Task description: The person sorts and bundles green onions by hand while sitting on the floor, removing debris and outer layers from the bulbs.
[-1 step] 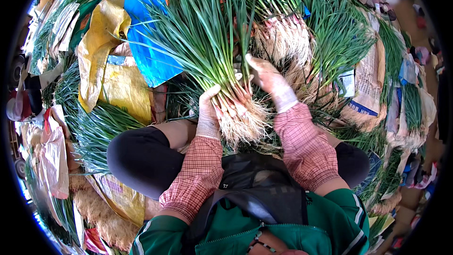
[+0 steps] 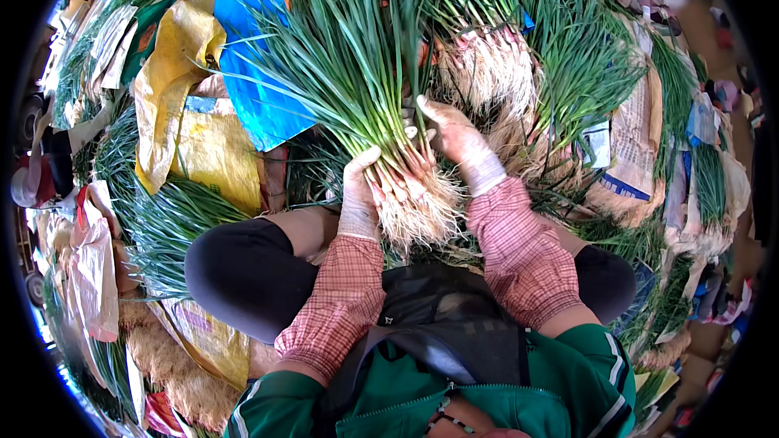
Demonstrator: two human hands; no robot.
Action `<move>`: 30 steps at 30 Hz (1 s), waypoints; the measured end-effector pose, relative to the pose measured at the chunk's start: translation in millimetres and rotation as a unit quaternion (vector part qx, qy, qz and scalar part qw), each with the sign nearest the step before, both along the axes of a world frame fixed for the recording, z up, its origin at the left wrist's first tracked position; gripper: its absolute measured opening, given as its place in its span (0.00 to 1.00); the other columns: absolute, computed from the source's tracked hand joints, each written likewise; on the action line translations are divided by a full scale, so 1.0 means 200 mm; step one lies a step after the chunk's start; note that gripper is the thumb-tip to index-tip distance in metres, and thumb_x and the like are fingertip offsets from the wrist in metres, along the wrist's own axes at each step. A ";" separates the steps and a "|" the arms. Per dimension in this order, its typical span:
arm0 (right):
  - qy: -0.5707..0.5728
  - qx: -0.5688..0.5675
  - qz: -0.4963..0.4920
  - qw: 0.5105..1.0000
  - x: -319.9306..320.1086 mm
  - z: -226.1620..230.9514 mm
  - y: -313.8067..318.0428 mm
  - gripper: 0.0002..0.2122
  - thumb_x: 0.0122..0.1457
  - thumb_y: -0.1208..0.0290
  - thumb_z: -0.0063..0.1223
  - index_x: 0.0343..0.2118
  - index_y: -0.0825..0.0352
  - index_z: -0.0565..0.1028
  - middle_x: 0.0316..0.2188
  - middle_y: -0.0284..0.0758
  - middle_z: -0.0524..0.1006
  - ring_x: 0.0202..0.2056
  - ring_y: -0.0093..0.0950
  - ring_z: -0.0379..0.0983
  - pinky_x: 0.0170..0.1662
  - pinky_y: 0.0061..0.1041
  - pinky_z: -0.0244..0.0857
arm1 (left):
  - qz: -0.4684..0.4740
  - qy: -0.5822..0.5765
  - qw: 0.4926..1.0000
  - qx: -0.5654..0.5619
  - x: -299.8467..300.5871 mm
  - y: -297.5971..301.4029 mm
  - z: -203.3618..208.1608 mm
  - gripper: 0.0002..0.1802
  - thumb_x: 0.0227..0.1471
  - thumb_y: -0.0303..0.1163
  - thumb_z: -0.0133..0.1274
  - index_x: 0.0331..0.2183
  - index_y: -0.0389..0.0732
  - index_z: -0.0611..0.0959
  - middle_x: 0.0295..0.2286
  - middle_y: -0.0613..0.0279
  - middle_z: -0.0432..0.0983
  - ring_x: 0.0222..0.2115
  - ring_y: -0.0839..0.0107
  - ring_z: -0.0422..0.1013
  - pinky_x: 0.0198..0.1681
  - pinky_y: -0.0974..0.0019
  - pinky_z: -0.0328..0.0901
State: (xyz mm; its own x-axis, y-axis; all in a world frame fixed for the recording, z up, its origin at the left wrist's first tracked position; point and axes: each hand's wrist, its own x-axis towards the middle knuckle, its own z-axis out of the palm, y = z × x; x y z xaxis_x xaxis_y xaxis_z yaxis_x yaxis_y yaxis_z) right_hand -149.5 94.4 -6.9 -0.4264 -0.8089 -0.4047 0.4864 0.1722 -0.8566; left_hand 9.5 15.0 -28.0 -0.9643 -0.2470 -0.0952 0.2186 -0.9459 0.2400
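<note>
Your left hand [image 2: 358,186] grips a fan-shaped bunch of long green stalks with stringy, pale roots [image 2: 390,142], at twelve o'clock before you; your right sits at its two o'clock, fingers partly hidden, hold unclear. A glossy blue plastic sheet [image 2: 258,81] lies toward ten o'clock.

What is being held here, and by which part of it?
The left hand holds a bunch of long green leafy plants by the lower stems, above the stringy whitish roots; whether the right hand grips too is unclear.
</note>
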 end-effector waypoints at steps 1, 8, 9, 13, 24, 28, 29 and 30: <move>-0.022 -0.018 -0.038 0.999 0.03 -0.05 0.01 0.19 0.58 0.55 0.50 0.45 0.67 0.72 0.33 0.31 0.77 0.32 0.20 0.72 0.37 0.19 0.67 | 0.014 0.003 1.000 -0.009 -0.01 0.01 0.03 0.38 0.43 0.41 0.51 0.53 0.29 0.64 0.47 0.41 0.68 0.46 0.46 0.68 0.52 0.48 0.63; -0.192 -0.037 -0.292 0.936 0.10 -0.10 0.05 0.10 0.62 0.70 0.45 0.40 0.69 0.74 0.26 0.29 0.73 0.23 0.16 0.65 0.30 0.15 0.66 | 0.032 -0.009 0.999 0.011 0.02 0.03 0.00 0.35 0.43 0.42 0.53 0.50 0.33 0.65 0.39 0.55 0.69 0.44 0.53 0.66 0.45 0.46 0.67; -0.149 -0.109 -0.290 0.939 -0.02 -0.26 0.10 0.09 0.61 0.71 0.46 0.40 0.68 0.74 0.26 0.29 0.73 0.23 0.17 0.65 0.32 0.17 0.67 | 0.050 0.043 0.997 0.033 0.02 0.04 0.01 0.36 0.44 0.42 0.53 0.51 0.33 0.64 0.39 0.57 0.68 0.44 0.54 0.65 0.44 0.47 0.68; 0.326 0.190 0.053 0.925 -0.07 -0.14 0.16 0.08 0.59 0.69 0.48 0.33 0.65 0.78 0.30 0.37 0.79 0.30 0.25 0.74 0.38 0.24 0.69 | 0.071 0.112 0.988 0.076 0.01 0.04 0.00 0.36 0.42 0.43 0.53 0.52 0.35 0.64 0.38 0.59 0.69 0.44 0.56 0.66 0.40 0.47 0.68; 0.335 0.019 -0.113 0.935 0.05 -0.04 -0.13 0.04 0.55 0.74 0.55 0.28 0.69 0.74 0.21 0.28 0.73 0.21 0.16 0.66 0.26 0.17 0.61 | 0.032 0.001 0.999 0.033 0.05 0.03 0.00 0.35 0.43 0.43 0.51 0.50 0.33 0.66 0.39 0.55 0.71 0.43 0.55 0.68 0.43 0.48 0.68; 0.361 0.008 -0.128 0.924 0.04 -0.08 -0.10 0.08 0.54 0.72 0.56 0.33 0.71 0.72 0.23 0.31 0.74 0.25 0.20 0.69 0.32 0.21 0.65 | 0.009 -0.008 0.999 0.033 0.02 0.02 -0.02 0.34 0.41 0.40 0.52 0.49 0.31 0.67 0.40 0.51 0.72 0.43 0.55 0.70 0.44 0.48 0.68; 0.386 0.024 -0.103 0.917 0.02 -0.11 -0.11 0.09 0.53 0.71 0.57 0.34 0.71 0.72 0.24 0.32 0.74 0.26 0.22 0.70 0.33 0.22 0.66 | 0.011 -0.008 0.999 0.045 0.02 0.03 -0.04 0.35 0.41 0.39 0.52 0.50 0.30 0.67 0.41 0.48 0.72 0.43 0.53 0.70 0.45 0.46 0.67; 0.408 0.036 -0.074 0.909 0.01 -0.11 -0.13 0.11 0.53 0.70 0.57 0.34 0.71 0.72 0.24 0.33 0.74 0.26 0.23 0.70 0.33 0.23 0.66 | 0.019 -0.009 0.998 0.055 0.03 0.02 -0.05 0.35 0.41 0.38 0.52 0.50 0.29 0.67 0.42 0.46 0.72 0.43 0.51 0.70 0.45 0.45 0.67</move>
